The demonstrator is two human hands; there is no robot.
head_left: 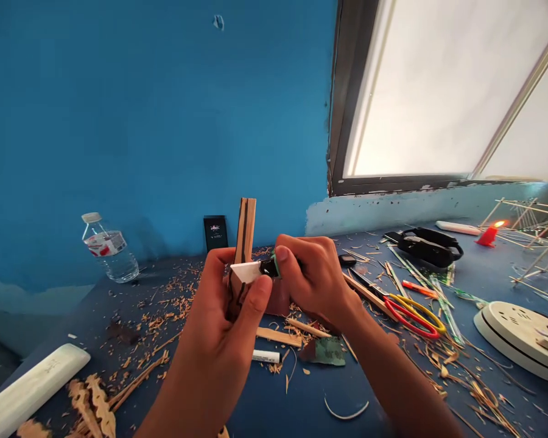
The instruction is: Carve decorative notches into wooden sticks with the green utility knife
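Observation:
My left hand [226, 325] is wrapped around an upright strip of wood [245, 228] with dark lines along it. The strip's upper end rises above my fingers. In my right hand [313, 277] is a knife [246, 271] with a pale, slanted blade and a black and green handle, most of which my fingers hide. The blade lies across the wood, its edge pointing left. My left thumb presses close to the blade near the handle. Below my hands lie wooden strips [278, 336], a white marker [265, 356] and a piece of green sandpaper [329, 351].
Wood shavings cover much of the dark table. A water bottle [109, 246] stands left, above a long white object [36, 389]. Scissors [415, 316], a black case [427, 245], a white round device [523, 340], a lit red candle [488, 235] and a stick frame [536, 243] are right.

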